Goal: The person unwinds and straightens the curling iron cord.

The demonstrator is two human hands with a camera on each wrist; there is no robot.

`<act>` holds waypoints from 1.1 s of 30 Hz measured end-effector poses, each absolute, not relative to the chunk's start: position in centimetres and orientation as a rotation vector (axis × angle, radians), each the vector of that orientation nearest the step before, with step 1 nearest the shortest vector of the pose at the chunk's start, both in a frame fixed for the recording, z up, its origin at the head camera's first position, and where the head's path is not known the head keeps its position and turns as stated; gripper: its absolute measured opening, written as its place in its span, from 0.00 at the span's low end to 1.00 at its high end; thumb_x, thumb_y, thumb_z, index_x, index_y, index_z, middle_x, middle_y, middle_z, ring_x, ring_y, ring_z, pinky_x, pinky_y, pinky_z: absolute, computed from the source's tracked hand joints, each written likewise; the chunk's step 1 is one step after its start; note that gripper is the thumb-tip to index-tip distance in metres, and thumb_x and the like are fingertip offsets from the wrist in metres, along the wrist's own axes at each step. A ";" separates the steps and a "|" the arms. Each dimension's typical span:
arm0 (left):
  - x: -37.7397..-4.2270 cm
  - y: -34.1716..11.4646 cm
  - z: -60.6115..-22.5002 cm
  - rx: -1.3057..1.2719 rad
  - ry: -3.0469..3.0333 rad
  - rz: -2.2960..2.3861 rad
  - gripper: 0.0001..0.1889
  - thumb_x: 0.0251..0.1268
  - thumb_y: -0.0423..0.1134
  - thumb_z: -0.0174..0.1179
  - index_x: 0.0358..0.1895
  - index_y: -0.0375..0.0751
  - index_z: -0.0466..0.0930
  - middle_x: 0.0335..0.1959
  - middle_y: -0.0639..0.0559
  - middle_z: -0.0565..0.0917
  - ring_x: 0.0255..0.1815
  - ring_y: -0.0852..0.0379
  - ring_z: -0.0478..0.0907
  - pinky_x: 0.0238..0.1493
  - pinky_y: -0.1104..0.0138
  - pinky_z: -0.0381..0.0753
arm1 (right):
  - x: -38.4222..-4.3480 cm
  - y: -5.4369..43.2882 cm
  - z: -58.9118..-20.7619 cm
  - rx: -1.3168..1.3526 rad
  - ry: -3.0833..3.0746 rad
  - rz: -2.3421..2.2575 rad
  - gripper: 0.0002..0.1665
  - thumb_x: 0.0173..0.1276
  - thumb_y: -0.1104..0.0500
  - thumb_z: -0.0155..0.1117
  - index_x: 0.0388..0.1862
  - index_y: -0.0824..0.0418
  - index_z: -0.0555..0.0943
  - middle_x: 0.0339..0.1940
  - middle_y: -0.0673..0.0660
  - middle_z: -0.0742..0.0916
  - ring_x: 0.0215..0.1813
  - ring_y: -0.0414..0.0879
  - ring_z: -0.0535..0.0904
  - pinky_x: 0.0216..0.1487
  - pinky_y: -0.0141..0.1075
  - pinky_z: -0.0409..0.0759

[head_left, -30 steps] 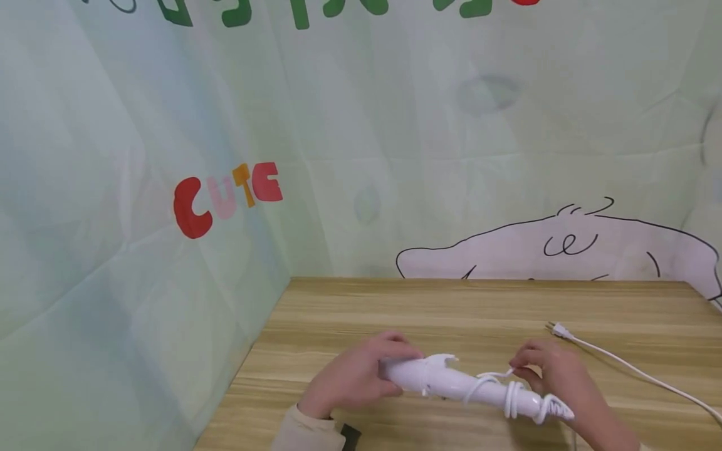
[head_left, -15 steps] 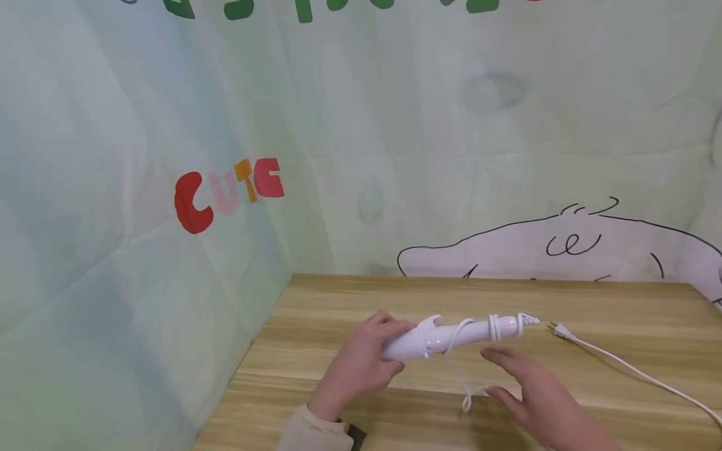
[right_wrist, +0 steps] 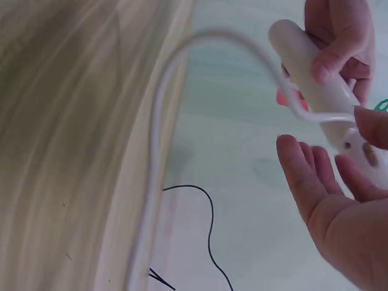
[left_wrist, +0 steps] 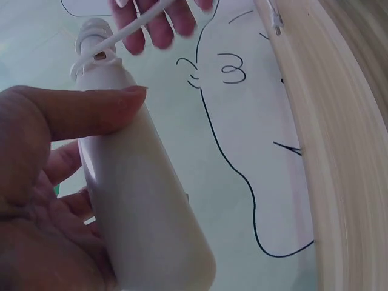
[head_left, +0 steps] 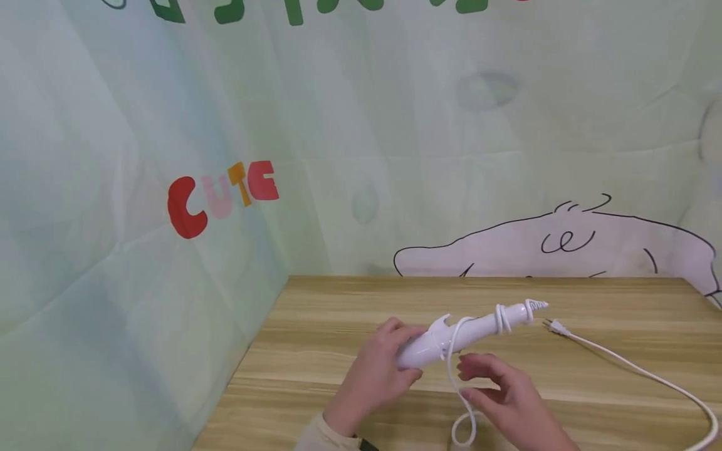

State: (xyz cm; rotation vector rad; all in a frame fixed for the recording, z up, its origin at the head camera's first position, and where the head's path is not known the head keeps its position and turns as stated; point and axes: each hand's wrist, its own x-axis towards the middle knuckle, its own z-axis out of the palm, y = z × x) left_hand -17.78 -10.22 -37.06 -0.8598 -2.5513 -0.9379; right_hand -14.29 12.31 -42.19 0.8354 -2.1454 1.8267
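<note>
My left hand (head_left: 373,369) grips the thick end of a white curling iron (head_left: 420,351), thumb on one side and fingers on the other. The iron is held in the air, its thin handle end tilted up to the right. White cord (head_left: 504,321) is wound round that handle, and a loose loop (head_left: 464,432) hangs below the middle. Beside the loop is my right hand (head_left: 510,398), thumb and fingers apart, the thumb touching the cord. The right wrist view shows its fingers (right_wrist: 297,163) extended near the iron (right_wrist: 324,91).
A two-pin plug (head_left: 557,327) lies on the wooden table (head_left: 338,300) to the right, its cord running to the right edge. A printed cloth backdrop (head_left: 350,125) stands behind the table and along its left side.
The iron's handle end has swung up and away from me. My right hand has moved left and down, drawing off a length of cord that now hangs in a loop.
</note>
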 end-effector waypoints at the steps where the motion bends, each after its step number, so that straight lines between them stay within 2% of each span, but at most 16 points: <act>1: -17.7 -10.1 -37.1 -0.871 -2.549 -0.937 0.29 0.42 0.27 0.76 0.54 0.43 0.83 0.45 0.53 0.80 0.44 0.58 0.78 0.47 0.64 0.79 | -14.3 12.2 -42.3 0.867 -2.131 1.874 0.15 0.64 0.74 0.64 0.50 0.74 0.78 0.46 0.53 0.85 0.49 0.39 0.81 0.46 0.39 0.83; 4: -17.5 -9.8 -37.2 -0.896 -2.550 -0.924 0.28 0.42 0.27 0.76 0.53 0.44 0.83 0.46 0.53 0.80 0.45 0.59 0.77 0.47 0.64 0.79 | -14.3 12.2 -42.4 0.900 -2.143 1.892 0.11 0.65 0.75 0.63 0.47 0.74 0.80 0.43 0.53 0.86 0.46 0.39 0.83 0.44 0.38 0.83; 8: -17.5 -9.9 -37.3 -0.794 -2.583 -0.824 0.29 0.43 0.28 0.74 0.54 0.47 0.83 0.47 0.54 0.80 0.45 0.58 0.78 0.48 0.61 0.80 | -14.3 12.5 -42.2 0.836 -2.272 1.853 0.06 0.66 0.72 0.64 0.41 0.69 0.82 0.35 0.51 0.86 0.38 0.39 0.83 0.36 0.36 0.83; 11: -17.8 -10.3 -37.4 -0.725 -2.599 -0.698 0.29 0.42 0.26 0.73 0.53 0.47 0.84 0.44 0.53 0.80 0.43 0.56 0.78 0.46 0.58 0.81 | -14.4 12.8 -41.9 0.877 -2.333 1.823 0.06 0.65 0.72 0.64 0.40 0.66 0.81 0.34 0.52 0.85 0.38 0.37 0.81 0.35 0.35 0.83; 16: -18.2 -11.3 -37.6 -0.743 -2.611 -0.479 0.30 0.34 0.22 0.71 0.48 0.48 0.87 0.38 0.54 0.81 0.39 0.56 0.77 0.39 0.60 0.81 | -14.4 13.3 -42.0 1.015 -2.277 1.505 0.13 0.61 0.75 0.66 0.35 0.59 0.79 0.32 0.51 0.82 0.38 0.35 0.77 0.32 0.34 0.81; 21: -18.4 -12.3 -37.6 -0.822 -2.663 -0.256 0.30 0.31 0.24 0.73 0.45 0.56 0.89 0.36 0.57 0.81 0.37 0.57 0.77 0.33 0.65 0.75 | -14.5 13.9 -41.4 0.907 -2.218 1.129 0.22 0.50 0.81 0.70 0.34 0.56 0.79 0.31 0.44 0.82 0.35 0.33 0.77 0.29 0.28 0.78; 25: -18.3 -13.3 -37.3 -0.911 -2.701 -0.158 0.27 0.32 0.27 0.77 0.42 0.59 0.88 0.37 0.62 0.81 0.40 0.58 0.77 0.36 0.64 0.71 | -14.8 15.0 -40.7 0.757 -2.215 0.888 0.26 0.45 0.82 0.72 0.32 0.53 0.80 0.30 0.40 0.81 0.32 0.33 0.76 0.29 0.25 0.74; 28: -18.3 -13.8 -37.1 -1.009 -2.708 -0.193 0.28 0.32 0.25 0.75 0.40 0.60 0.89 0.35 0.64 0.80 0.40 0.61 0.77 0.38 0.64 0.72 | -15.1 15.8 -40.3 0.677 -2.218 0.762 0.26 0.42 0.81 0.74 0.31 0.53 0.82 0.30 0.40 0.82 0.31 0.32 0.76 0.29 0.25 0.73; 33: -18.3 -14.2 -36.7 -1.200 -2.732 -0.313 0.31 0.32 0.20 0.70 0.43 0.58 0.88 0.38 0.66 0.80 0.42 0.66 0.76 0.47 0.65 0.75 | -15.6 17.0 -39.9 0.603 -2.187 0.653 0.24 0.40 0.80 0.76 0.30 0.55 0.84 0.29 0.44 0.84 0.30 0.33 0.76 0.30 0.23 0.72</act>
